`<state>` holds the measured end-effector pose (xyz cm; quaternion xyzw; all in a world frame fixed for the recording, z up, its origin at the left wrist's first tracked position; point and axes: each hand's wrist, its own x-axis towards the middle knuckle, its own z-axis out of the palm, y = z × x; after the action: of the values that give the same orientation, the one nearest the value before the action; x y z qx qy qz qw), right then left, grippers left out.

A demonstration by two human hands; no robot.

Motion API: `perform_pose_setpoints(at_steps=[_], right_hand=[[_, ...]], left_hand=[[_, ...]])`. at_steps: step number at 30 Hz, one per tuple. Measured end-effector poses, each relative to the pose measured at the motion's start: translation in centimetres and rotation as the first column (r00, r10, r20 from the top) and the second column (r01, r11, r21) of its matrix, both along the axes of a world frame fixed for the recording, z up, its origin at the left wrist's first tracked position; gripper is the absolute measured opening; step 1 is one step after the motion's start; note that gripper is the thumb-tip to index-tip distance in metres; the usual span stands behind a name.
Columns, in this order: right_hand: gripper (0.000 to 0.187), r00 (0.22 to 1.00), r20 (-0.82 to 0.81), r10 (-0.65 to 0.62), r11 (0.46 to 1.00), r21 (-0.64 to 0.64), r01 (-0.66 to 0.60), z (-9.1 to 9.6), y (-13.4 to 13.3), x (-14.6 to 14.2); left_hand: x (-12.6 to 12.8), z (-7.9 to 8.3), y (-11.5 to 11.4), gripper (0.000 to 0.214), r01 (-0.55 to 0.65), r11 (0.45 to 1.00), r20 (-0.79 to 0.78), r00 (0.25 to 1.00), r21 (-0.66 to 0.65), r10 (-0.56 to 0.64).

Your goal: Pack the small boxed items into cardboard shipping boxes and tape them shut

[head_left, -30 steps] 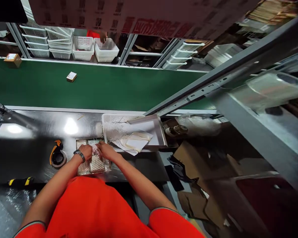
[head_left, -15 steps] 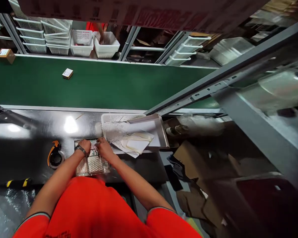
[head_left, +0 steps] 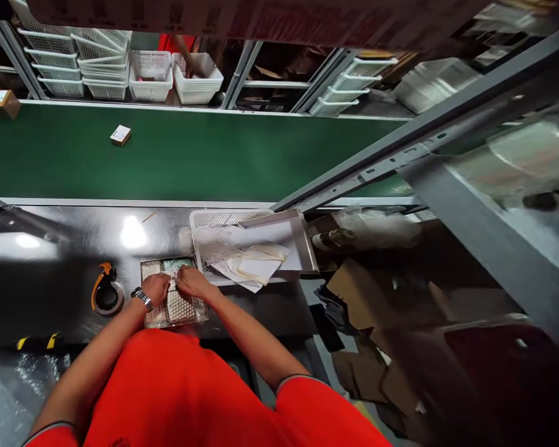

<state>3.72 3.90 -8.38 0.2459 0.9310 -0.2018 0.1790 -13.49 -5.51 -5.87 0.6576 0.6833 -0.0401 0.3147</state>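
A flat bubble-wrapped packet (head_left: 179, 307) lies on the shiny steel bench (head_left: 65, 242) in front of me. My left hand (head_left: 156, 287), with a watch on its wrist, and my right hand (head_left: 189, 282) meet over the packet's middle. Both have their fingers curled and pinched on the wrap. Just right of my right hand stands a white tray (head_left: 300, 236) holding paper sheets and clear film. An orange and black tape dispenser (head_left: 104, 293) rests left of my left hand.
A green conveyor belt (head_left: 205, 161) runs behind the bench, carrying a small box (head_left: 120, 135) and another box (head_left: 0, 101) at its far left. White baskets (head_left: 151, 77) are stacked beyond it, where another person's hand reaches in. Cardboard scraps (head_left: 368, 298) lie at the right.
Both hands shifted slightly on the packet, up its top edge and then back toward its middle. The boxes on the belt moved left.
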Motion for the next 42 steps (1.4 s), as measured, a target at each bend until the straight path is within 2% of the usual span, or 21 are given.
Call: perform_pose_setpoints(at_steps=[3,8,12,15,19,21,23,25,26,28,30,31,32,33,35,37,42], right_hand=[[0.041,0.996,0.071,-0.053,0.999,0.004,0.053,0.5,-0.5,-0.9],[0.036,0.987,0.084,-0.141,0.99,0.026,0.139,2.0,-0.5,-0.8],[0.039,0.985,0.017,-0.174,0.981,-0.085,0.175,1.8,-0.4,0.2],[0.041,0.98,0.06,-0.192,0.972,-0.128,0.198,1.1,-0.5,-0.3],[0.041,0.975,0.076,-0.209,0.966,-0.142,0.218,1.3,-0.2,-0.7],[0.048,0.972,-0.006,-0.236,0.96,-0.159,0.232,1.9,0.8,0.6],[0.056,0.931,-0.158,-0.33,0.941,-0.138,0.31,2.7,2.6,3.0],[0.06,0.847,-0.286,-0.448,0.89,-0.053,0.453,3.4,5.1,5.9],[0.063,0.817,-0.3,-0.493,0.855,0.007,0.518,3.6,6.4,7.2],[0.08,0.807,-0.225,-0.546,0.808,0.114,0.578,3.5,9.0,8.8],[0.116,0.836,-0.068,-0.545,0.822,0.149,0.549,2.6,11.0,9.0],[0.127,0.848,-0.001,-0.53,0.84,0.142,0.525,2.0,11.7,8.7],[0.128,0.857,0.043,-0.513,0.854,0.127,0.504,1.4,12.3,8.3],[0.119,0.862,0.064,-0.502,0.862,0.113,0.494,0.9,12.7,7.9],[0.087,0.862,0.058,-0.503,0.862,0.099,0.496,0.3,13.4,7.5],[0.066,0.854,0.034,-0.52,0.851,0.106,0.514,0.4,14.2,8.0],[0.058,0.837,-0.008,-0.547,0.828,0.148,0.542,2.4,15.9,11.6]], left_hand=[[0.5,0.3,0.0,0.041,0.055,0.997,-0.038,0.998,-0.047,-0.057],[1.0,1.3,1.8,0.033,0.114,0.99,-0.1,0.987,-0.079,-0.122],[0.8,0.3,2.4,0.035,0.116,0.986,-0.109,0.986,-0.123,-0.13],[0.7,-0.6,3.0,0.035,0.104,0.983,-0.116,0.986,-0.153,-0.123],[0.6,-0.2,3.5,0.033,0.099,0.985,-0.112,0.987,-0.142,-0.115],[0.4,0.3,3.3,0.03,0.102,0.989,-0.097,0.989,-0.107,-0.112],[0.2,0.8,2.5,0.032,0.094,0.994,-0.079,0.992,-0.061,-0.099],[-0.2,1.0,1.5,0.042,0.073,0.997,-0.063,0.995,-0.008,-0.073],[-0.5,1.0,1.0,0.048,0.048,0.998,-0.047,0.998,0.027,-0.046],[-1.1,0.7,-0.2,0.055,-0.032,0.993,0.01,0.999,0.118,0.031],[-1.8,0.3,-1.4,0.056,-0.135,0.967,0.086,0.989,0.218,0.119],[-2.1,0.0,-2.1,0.054,-0.178,0.95,0.12,0.981,0.258,0.151],[-2.4,-0.4,-2.8,0.052,-0.208,0.935,0.144,0.974,0.287,0.173],[-2.6,-0.7,-3.5,0.05,-0.231,0.923,0.163,0.969,0.308,0.188],[-3.2,-1.3,-5.1,0.047,-0.267,0.905,0.189,0.958,0.331,0.214],[-4.2,-1.8,-6.7,0.045,-0.311,0.887,0.206,0.945,0.342,0.253],[-8.4,-1.7,-9.1,0.045,-0.48,0.803,0.193,0.877,0.352,0.44]])
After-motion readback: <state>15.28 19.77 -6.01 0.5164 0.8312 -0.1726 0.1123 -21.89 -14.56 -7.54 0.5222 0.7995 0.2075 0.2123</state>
